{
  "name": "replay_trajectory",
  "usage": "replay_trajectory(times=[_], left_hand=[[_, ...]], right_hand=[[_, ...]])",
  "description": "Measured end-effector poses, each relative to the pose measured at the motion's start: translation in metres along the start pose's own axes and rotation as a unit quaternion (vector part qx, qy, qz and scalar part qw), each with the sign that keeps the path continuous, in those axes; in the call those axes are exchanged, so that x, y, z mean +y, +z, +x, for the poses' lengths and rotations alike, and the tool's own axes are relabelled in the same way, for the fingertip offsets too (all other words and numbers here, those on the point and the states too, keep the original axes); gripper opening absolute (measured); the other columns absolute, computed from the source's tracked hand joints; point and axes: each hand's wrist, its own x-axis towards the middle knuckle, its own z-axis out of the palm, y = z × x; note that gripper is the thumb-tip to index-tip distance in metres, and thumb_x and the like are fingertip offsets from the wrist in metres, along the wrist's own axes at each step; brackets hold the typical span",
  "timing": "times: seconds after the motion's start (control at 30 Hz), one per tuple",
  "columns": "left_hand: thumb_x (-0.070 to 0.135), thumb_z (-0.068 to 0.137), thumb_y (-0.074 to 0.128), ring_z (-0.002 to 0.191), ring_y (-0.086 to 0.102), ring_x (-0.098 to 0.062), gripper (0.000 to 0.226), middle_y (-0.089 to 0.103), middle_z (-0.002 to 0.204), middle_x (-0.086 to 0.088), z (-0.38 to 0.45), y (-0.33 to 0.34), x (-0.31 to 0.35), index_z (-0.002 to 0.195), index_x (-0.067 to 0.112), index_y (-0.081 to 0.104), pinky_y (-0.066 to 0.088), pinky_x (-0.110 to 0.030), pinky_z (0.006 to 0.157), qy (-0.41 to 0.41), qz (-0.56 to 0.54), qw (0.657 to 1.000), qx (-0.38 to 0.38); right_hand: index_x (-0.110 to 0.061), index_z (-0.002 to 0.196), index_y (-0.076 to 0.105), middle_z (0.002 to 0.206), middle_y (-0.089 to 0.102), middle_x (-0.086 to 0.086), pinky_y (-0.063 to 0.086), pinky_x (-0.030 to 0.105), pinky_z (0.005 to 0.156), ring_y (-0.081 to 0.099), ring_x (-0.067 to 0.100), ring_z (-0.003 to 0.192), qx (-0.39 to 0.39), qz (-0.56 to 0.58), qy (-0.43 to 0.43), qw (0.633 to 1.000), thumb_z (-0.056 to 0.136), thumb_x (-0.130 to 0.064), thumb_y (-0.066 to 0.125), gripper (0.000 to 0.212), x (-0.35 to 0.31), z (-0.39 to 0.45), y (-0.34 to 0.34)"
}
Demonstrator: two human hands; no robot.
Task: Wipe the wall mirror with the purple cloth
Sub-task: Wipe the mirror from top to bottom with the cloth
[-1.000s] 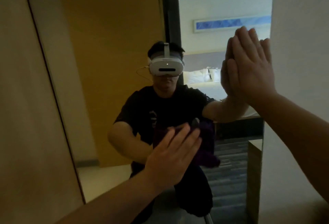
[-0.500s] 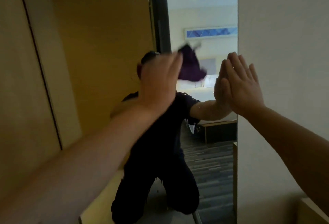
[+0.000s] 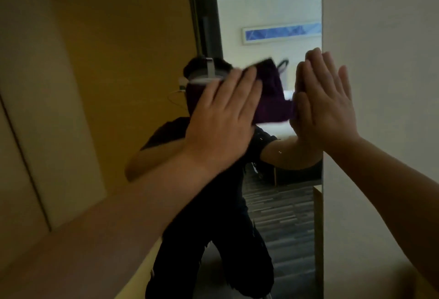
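Note:
The wall mirror [image 3: 273, 8] fills the middle of the view and reflects me kneeling in dark clothes. My left hand [image 3: 228, 118] lies flat on the glass at mid height and presses the purple cloth [image 3: 273, 99] against it; the cloth sticks out past my fingertips to the right. My right hand [image 3: 330, 103] is spread flat with its fingers up, against the mirror's right edge where the glass meets the white wall. It holds nothing. The cloth's right end nearly touches that hand.
A white wall [image 3: 380, 61] borders the mirror on the right. Tan wooden panels [image 3: 71, 84] stand to the left. The reflection shows a room with a bed, a blue picture and striped carpet.
My left hand swept the cloth from low on the mirror up to head height, and has now slid slightly down and right. My right hand stayed braced at the mirror's edge.

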Motion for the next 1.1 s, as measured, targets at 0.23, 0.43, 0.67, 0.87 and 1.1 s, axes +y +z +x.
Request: replay_trajectory(times=[0.23,0.43,0.67,0.87,1.1], left_hand=[[0.030,0.099,0.040,0.146,0.024,-0.032,0.050,0.036,0.156,-0.007,-0.176,0.037,0.115,0.147,0.016,0.043,0.024,-0.047,0.114,0.154,-0.029,0.981,-0.112],[0.026,0.106,0.034,0.132,0.046,-0.019,0.038,0.049,0.147,0.001,-0.177,0.023,0.109,0.139,0.021,0.051,0.040,-0.037,0.098,0.139,-0.114,0.976,-0.120],[0.008,0.097,0.035,0.126,0.045,-0.029,0.044,0.055,0.139,-0.011,-0.006,-0.004,0.031,0.139,0.009,0.049,0.036,-0.046,0.099,-0.047,-0.099,0.991,0.079],[0.030,0.100,0.048,0.146,0.024,-0.032,0.058,0.025,0.160,-0.011,0.154,-0.026,-0.024,0.152,0.012,0.029,0.022,-0.047,0.116,-0.136,-0.013,0.990,0.031],[0.034,0.101,0.040,0.145,0.026,-0.034,0.058,0.030,0.157,-0.016,0.100,0.002,0.028,0.150,0.005,0.031,0.022,-0.049,0.117,-0.030,-0.001,0.999,0.045]], right_hand=[[-0.013,0.156,0.020,0.164,0.018,0.010,0.010,0.053,0.122,0.010,0.025,0.152,-0.013,-0.032,0.016,0.999,0.107,-0.034,0.017,0.053,0.000,-0.002,0.008],[-0.011,0.155,0.021,0.164,0.013,0.007,0.004,0.045,0.124,0.004,0.018,0.152,-0.091,-0.013,0.028,0.995,0.106,-0.034,0.019,0.054,0.004,0.004,-0.033],[-0.010,0.156,0.014,0.165,0.008,0.011,0.004,0.047,0.123,0.001,0.023,0.152,-0.146,-0.052,0.131,0.979,0.105,-0.043,0.017,0.061,0.061,0.002,-0.041],[-0.011,0.157,0.006,0.166,0.002,0.009,-0.007,0.041,0.122,-0.007,0.020,0.151,-0.126,-0.069,0.161,0.976,0.101,-0.048,0.012,0.068,0.068,-0.003,-0.011],[-0.012,0.157,0.008,0.166,0.003,0.007,-0.004,0.044,0.123,-0.005,0.020,0.152,-0.080,-0.068,0.138,0.985,0.104,-0.045,0.016,0.063,0.076,-0.009,-0.001]])
